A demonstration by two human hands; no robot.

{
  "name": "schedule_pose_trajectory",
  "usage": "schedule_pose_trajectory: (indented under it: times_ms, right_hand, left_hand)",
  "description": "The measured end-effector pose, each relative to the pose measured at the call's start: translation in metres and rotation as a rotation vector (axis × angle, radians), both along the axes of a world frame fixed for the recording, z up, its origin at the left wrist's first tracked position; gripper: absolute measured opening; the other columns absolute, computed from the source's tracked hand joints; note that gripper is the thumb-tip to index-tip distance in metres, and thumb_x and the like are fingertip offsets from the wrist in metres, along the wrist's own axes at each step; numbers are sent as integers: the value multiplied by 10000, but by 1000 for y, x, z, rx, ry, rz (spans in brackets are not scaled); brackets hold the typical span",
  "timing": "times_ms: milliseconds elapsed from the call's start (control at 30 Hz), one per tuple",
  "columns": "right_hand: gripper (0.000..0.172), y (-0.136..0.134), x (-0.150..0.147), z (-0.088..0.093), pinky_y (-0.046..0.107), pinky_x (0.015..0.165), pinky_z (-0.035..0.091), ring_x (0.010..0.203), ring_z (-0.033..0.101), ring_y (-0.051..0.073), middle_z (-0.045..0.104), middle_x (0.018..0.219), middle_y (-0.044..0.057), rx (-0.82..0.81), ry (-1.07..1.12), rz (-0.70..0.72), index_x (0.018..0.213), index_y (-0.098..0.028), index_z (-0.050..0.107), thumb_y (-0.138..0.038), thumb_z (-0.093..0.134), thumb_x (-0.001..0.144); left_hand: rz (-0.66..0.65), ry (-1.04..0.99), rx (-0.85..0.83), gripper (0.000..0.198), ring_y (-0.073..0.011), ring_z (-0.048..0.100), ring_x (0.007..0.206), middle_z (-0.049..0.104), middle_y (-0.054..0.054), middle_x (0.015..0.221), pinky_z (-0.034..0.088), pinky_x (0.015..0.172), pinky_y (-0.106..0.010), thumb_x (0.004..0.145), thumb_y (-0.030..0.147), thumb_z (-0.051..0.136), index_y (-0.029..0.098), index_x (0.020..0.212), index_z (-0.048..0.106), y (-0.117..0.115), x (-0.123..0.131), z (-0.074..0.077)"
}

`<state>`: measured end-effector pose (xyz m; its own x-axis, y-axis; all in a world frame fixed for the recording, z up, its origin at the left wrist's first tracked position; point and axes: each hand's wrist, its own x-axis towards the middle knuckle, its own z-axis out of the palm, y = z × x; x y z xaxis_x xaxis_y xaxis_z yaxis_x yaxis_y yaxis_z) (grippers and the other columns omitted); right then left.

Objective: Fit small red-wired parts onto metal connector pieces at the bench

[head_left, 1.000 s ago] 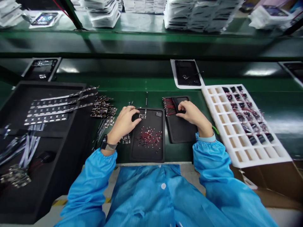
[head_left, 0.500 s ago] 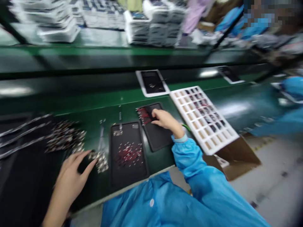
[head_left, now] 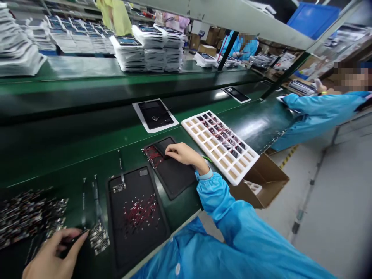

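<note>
My right hand [head_left: 184, 154] is over a black tray [head_left: 177, 180], its thumb and finger pinched at the edge of a black flat piece [head_left: 161, 148]. Red wires with white ends [head_left: 152, 156] lie beside that piece. At the lower left, my left hand [head_left: 55, 252] has thumb and forefinger closed around something dark, too unclear to name. Small circuit boards [head_left: 99, 238] with ribbon cables are just right of those fingertips. Between the hands, another black tray [head_left: 122, 248] holds a loose heap of red wires [head_left: 140, 212] and one small board [head_left: 119, 187].
A white compartment tray [head_left: 193, 133], partly filled with black pieces, stands right of my right hand, above a cardboard box [head_left: 270, 180]. Many boards [head_left: 26, 213] are piled at left. A tablet-like panel [head_left: 155, 116] lies behind. A co-worker's blue sleeve [head_left: 316, 112] is at right.
The view has swung right, so things appear farther left. My right hand has gone from loosely curled to pinched at the black piece. The left thumb and forefinger have drawn closer together.
</note>
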<state>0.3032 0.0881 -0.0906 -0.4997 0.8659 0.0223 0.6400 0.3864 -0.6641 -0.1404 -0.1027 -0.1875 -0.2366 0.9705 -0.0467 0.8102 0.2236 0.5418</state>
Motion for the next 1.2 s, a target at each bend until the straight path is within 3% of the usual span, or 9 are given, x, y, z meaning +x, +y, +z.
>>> schedule_pose_trajectory:
  times_ms: [100, 233, 333, 400, 600, 733, 933, 1067, 1200]
  right_hand:
    - [257, 1, -2, 0, 247, 694, 390, 674, 585, 125, 665, 704, -5, -59, 215, -55, 867, -148, 713, -316, 604, 1029]
    - [377, -2, -12, 0, 279, 785, 476, 768, 656, 155, 731, 789, 45, -149, 431, 23, 783, -146, 709, -418, 602, 1022]
    - [298, -7, -21, 3, 334, 844, 538, 826, 738, 199, 755, 771, 49, -305, 621, 67, 954, -152, 740, -438, 664, 991]
    - [277, -10, -29, 5, 357, 855, 559, 837, 767, 221, 727, 692, 23, -377, 701, 68, 1039, -159, 732, -426, 703, 972]
    - [252, -20, -60, 5, 341, 786, 552, 766, 725, 192, 730, 752, 41, -446, 740, 101, 932, -165, 731, -415, 755, 931]
    - [263, -29, -83, 1, 257, 574, 377, 568, 502, 102, 604, 645, -17, -412, 639, 91, 924, -144, 753, -407, 747, 923]
    - [302, -37, -96, -9, 269, 530, 169, 517, 240, 71, 328, 542, -88, -408, 555, 116, 932, -124, 763, -423, 718, 926]
    - [300, -40, -100, -11, 275, 528, 155, 524, 216, 74, 305, 540, -86, -373, 519, 85, 898, -124, 766, -421, 725, 907]
    - [254, -44, -104, -9, 263, 510, 208, 523, 286, 80, 390, 551, -63, -355, 481, 73, 882, -131, 777, -381, 732, 887]
  left_hand:
    - [139, -51, -46, 273, -330, 729, 722, 739, 7, 755, 561, 654, -466, 803, 601, 632, 333, 832, 672, 1, 22, 38]
    - [243, -140, 80, 271, -342, 751, 951, 782, 28, 934, 597, 850, -507, 804, 596, 683, 353, 920, 710, 1, 50, 86]
    - [261, -348, 165, 287, -310, 755, 961, 786, -9, 938, 591, 942, -465, 784, 511, 779, 272, 935, 725, 5, 62, 107]
    - [193, -472, 236, 256, -263, 754, 873, 771, -28, 890, 599, 884, -396, 796, 436, 807, 224, 908, 718, 13, 68, 114]
    - [25, -771, 216, 172, -185, 730, 739, 740, -35, 798, 568, 697, -284, 808, 291, 823, 178, 887, 720, 50, 92, 120]
    - [-13, -953, 160, 215, -167, 700, 675, 731, -41, 742, 520, 601, -256, 764, 279, 853, 150, 883, 729, 75, 114, 112]
    - [-57, -1129, 118, 240, -134, 660, 625, 714, -26, 695, 510, 603, -247, 759, 270, 857, 131, 908, 731, 92, 134, 94]
    - [-62, -1165, 69, 261, -130, 641, 593, 714, -26, 687, 516, 607, -265, 754, 305, 867, 132, 899, 735, 91, 138, 90]
    - [-55, -1173, 24, 299, -137, 641, 590, 710, -27, 676, 514, 598, -272, 739, 339, 887, 134, 898, 739, 90, 140, 89]
